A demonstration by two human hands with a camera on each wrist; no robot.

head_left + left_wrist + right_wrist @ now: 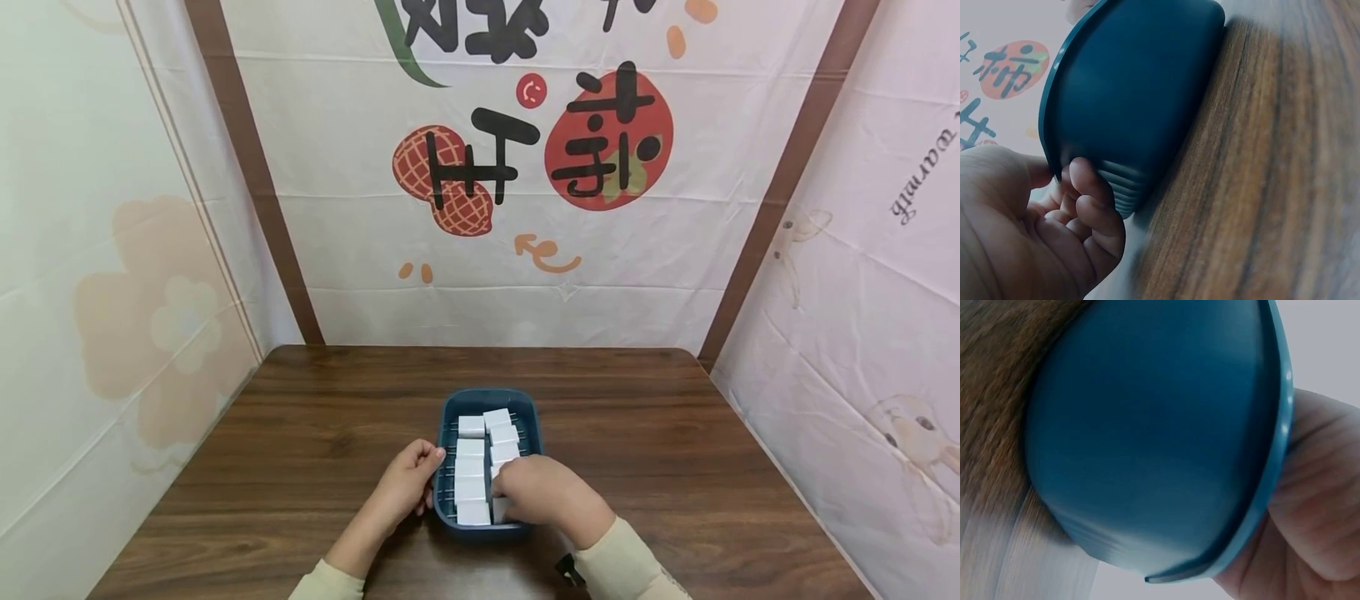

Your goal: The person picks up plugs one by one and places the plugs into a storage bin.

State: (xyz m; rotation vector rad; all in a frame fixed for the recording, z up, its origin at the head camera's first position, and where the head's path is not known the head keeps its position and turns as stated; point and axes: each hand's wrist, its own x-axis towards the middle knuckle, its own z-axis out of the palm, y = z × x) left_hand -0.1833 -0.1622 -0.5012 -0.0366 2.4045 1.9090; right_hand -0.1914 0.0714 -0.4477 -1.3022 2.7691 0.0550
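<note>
A dark blue plastic basket [491, 395] stands on the table, with small white boxes [470, 467] inside in two rows. My left hand [406, 483] grips the basket's left side. In the left wrist view, its thumb is at the rim and the curled fingers [1099, 215] lie against the outer wall. Over the near right part of the basket, my right hand [551, 498] reaches in with bent fingers and holds a white box [500, 510] there. Its fingertips are partly hidden. The right wrist view shows that hand behind the basket wall [1154, 425].
The brown wood-grain table [337, 425] extends around the basket. A printed cloth [360, 225] hangs behind it, and more cloth hangs on both sides. Something small and black [570, 570] is at the right cuff.
</note>
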